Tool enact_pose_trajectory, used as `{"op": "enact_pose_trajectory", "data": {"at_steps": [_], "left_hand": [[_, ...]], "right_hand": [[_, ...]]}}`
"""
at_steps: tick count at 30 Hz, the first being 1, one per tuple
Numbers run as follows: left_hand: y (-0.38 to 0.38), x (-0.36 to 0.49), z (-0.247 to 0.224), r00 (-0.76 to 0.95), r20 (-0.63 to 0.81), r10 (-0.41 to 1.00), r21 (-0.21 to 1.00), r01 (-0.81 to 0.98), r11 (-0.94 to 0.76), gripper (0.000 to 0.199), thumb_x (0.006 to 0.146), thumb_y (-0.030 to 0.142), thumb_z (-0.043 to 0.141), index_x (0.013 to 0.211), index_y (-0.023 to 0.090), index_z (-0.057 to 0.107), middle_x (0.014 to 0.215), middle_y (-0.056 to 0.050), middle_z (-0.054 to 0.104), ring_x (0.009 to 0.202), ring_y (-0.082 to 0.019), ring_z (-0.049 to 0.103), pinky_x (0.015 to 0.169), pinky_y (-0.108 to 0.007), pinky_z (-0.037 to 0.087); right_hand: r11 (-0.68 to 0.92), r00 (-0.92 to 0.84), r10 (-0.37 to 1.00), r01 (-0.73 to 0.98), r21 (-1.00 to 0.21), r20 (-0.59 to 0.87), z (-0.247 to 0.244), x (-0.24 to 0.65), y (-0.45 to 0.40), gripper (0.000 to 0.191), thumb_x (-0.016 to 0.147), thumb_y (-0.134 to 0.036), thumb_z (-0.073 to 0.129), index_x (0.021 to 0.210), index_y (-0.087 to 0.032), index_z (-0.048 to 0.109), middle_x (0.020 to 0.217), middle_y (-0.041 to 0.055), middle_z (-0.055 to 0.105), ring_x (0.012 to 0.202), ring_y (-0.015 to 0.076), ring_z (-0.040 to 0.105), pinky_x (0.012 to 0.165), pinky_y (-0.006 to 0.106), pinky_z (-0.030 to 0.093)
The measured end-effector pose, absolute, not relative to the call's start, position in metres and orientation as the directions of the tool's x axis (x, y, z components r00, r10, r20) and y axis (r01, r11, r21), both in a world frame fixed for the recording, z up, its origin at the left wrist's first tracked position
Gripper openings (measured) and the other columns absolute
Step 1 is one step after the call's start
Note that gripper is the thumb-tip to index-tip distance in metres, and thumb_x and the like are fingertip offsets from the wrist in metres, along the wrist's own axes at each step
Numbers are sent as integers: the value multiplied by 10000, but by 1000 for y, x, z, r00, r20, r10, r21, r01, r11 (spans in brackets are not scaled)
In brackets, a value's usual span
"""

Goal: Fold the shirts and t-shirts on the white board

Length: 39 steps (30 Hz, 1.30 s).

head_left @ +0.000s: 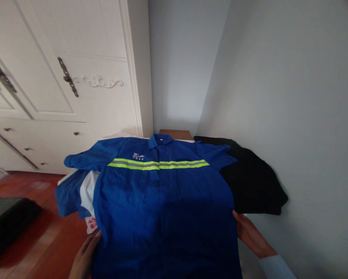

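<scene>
A blue short-sleeved work shirt [162, 193] lies spread out, front side up, its collar pointing away from me. Across its chest runs a yellow-green and grey reflective band [135, 164], with a small white logo [138, 156] above it on the left. My left hand [86, 255] is closed at the shirt's left side edge near the bottom of the view. On the opposite edge, a little higher, my right hand [251, 234] has its fingers together on the cloth. The fabric hides part of the fingers of each hand. The shirt's lower hem is out of view.
Black clothing [252, 178] lies under the right sleeve, against the grey wall [302, 97]. White cloth [88, 190] and darker blue cloth [68, 193] hang out at the left. A white wardrobe [104, 46] stands behind. On the wooden floor [43, 221] is a dark padded item [11, 224].
</scene>
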<state>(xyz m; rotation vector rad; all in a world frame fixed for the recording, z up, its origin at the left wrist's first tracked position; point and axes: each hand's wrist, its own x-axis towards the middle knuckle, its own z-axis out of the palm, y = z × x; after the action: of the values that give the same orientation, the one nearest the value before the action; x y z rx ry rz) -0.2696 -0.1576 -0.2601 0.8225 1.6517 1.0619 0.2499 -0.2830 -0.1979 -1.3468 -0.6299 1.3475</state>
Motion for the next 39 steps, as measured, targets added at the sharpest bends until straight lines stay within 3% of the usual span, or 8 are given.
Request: {"op": "enact_pose_trajectory", "data": {"at_steps": [9, 15, 18, 21, 24, 27, 32, 39], "left_hand": [[-158, -281, -273, -416, -548, 725, 805, -30, 592, 440, 603, 574, 768, 850, 215, 711, 853, -81, 761, 993, -394, 717, 916, -522, 576], [-154, -255, -213, -509, 159, 846, 832, 530, 163, 575, 840, 699, 474, 955, 181, 696, 982, -138, 741, 1027, -389, 683, 931, -550, 531], [-129, -230, -164, -235, 432, 870, 748, 632, -201, 527, 932, 631, 452, 1073, 188, 700, 1063, -108, 744, 1022, -314, 696, 942, -456, 542], [-79, -198, -129, 58, 585, 809, 586, 658, -472, 522, 994, 574, 434, 1200, 156, 668, 1235, -141, 706, 1194, -302, 644, 1062, -439, 490], [-24, -164, -122, 384, 519, 763, 371, 703, -607, 621, 1019, 585, 371, 1329, 106, 615, 1389, -190, 635, 1377, -323, 526, 1170, -483, 398], [12, -142, -135, 614, 307, 728, 195, 708, -679, 667, 1024, 584, 366, 1435, 89, 543, 1527, -214, 511, 1481, -330, 399, 1216, -521, 328], [18, -158, -152, 656, 178, 733, 38, 740, -672, 712, 1032, 601, 330, 1506, 93, 484, 1576, -221, 435, 1499, -330, 364, 1229, -519, 296], [-3, -213, -157, 602, 226, 766, -83, 795, -600, 731, 1023, 609, 335, 1528, 95, 456, 1608, -200, 392, 1520, -334, 318, 1240, -518, 263]], "right_hand": [[-398, 314, 850, -140, -907, -422, -195, 239, -298, 535, 691, -631, 813, 915, -148, 757, 912, 118, 770, 884, 301, 723, 881, 431, 553], [-513, 85, 822, 541, -666, -563, -176, 257, -310, 532, 728, -710, 684, 624, -189, 664, 596, 43, 653, 585, 210, 618, 583, 316, 456], [-328, 67, 872, 815, -477, -485, -132, 254, -283, 390, 791, -546, 690, 616, -198, 666, 629, 54, 679, 576, 198, 605, 554, 297, 403], [-56, -145, 936, 837, -544, -320, -84, 225, -227, 407, 910, -561, 590, 773, -193, 698, 667, 49, 693, 609, 195, 629, 579, 293, 435], [268, -339, 941, 720, -640, 13, -66, 173, -155, 456, 973, -604, 520, 989, -189, 708, 910, 68, 749, 802, 212, 690, 751, 325, 528], [538, -517, 832, 660, -525, 203, -86, 125, -87, 591, 982, -578, 542, 1376, -140, 585, 1439, 171, 600, 1335, 296, 556, 1131, 435, 423], [624, -648, 762, 737, -259, -6, -134, 119, -28, 787, 993, -661, 440, 1584, -146, 368, 1662, 186, 286, 1552, 335, 235, 1268, 535, 170], [411, -430, 899, 893, -186, -79, -146, 224, -29, 783, 1009, -675, 323, 1617, -183, 298, 1683, 157, 214, 1564, 338, 168, 1259, 576, 167]]}}
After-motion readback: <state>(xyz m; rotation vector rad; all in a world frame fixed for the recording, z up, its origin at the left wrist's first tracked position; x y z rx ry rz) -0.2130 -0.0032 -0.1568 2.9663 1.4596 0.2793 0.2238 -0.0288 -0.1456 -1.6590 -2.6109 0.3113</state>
